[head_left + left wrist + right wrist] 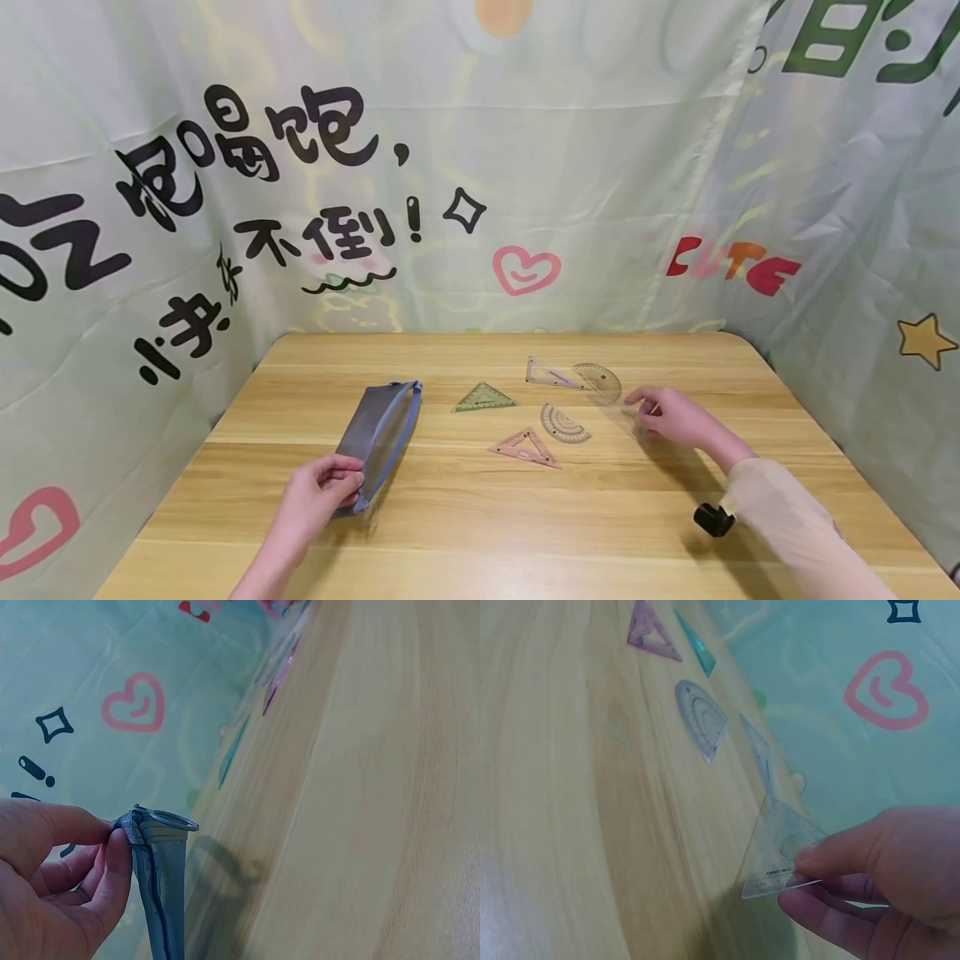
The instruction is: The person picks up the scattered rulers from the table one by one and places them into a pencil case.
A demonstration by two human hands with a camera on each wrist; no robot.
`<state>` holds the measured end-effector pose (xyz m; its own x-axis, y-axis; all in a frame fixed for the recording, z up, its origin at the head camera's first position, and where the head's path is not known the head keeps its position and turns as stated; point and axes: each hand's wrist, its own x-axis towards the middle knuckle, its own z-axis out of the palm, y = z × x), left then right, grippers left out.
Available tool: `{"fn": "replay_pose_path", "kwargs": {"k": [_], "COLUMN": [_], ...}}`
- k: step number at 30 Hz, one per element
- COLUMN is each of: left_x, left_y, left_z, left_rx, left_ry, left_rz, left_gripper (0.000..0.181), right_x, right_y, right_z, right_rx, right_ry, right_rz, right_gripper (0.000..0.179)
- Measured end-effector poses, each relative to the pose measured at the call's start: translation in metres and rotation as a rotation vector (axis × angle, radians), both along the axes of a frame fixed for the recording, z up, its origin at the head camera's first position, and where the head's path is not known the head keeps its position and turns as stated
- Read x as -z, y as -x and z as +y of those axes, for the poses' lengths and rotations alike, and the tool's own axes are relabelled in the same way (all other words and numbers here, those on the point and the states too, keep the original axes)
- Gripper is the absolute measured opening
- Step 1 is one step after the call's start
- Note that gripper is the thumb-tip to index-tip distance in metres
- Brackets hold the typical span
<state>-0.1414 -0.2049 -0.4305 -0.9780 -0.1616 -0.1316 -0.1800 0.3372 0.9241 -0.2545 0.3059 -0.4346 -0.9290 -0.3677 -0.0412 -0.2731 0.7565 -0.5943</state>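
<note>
One clear set square (769,855) sits pinched in the fingers (821,915) of the right hand (675,417), centre right of the head view, well across the tabletop (525,533) from the pouch (363,425) (long axis slanting to upper right) that the left hand (321,492) grips near its lower end, centre left.

Head view: bright, fairly even light from above. A pale glare lies on the desk (465,542) towards its near edge; soft-edged shadows fall beneath the left hand (322,492) and right hand (675,417). Wide-angle distortion stretches the cloth backdrop (585,183) beyond the desk's left edge. The clear set square (769,847) appears only faintly here. Wrist views: dimmer, with a blue-green cast and softer detail. The pouch (161,885) throws a diffuse shadow in the left; in the right, shade gathers below the hand.
</note>
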Motion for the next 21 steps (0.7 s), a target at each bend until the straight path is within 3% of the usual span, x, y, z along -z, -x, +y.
{"fn": "replay_pose_path", "kwargs": {"k": [6, 21], "left_x": [-0.001, -0.002], "left_y": [0.000, -0.001], "left_z": [0.001, 0.003], "left_rx": [0.003, -0.003], "left_ry": [0.001, -0.009], "left_rz": [-0.001, 0.008], "left_gripper": [0.020, 0.022], "right_x": [-0.006, -0.018], "right_y": [0.001, 0.007], "right_z": [-0.004, -0.021], "right_rx": [0.057, 0.104], "right_ry": [0.056, 0.141], "right_rz": [-0.012, -0.025], "right_gripper": [0.035, 0.029]}}
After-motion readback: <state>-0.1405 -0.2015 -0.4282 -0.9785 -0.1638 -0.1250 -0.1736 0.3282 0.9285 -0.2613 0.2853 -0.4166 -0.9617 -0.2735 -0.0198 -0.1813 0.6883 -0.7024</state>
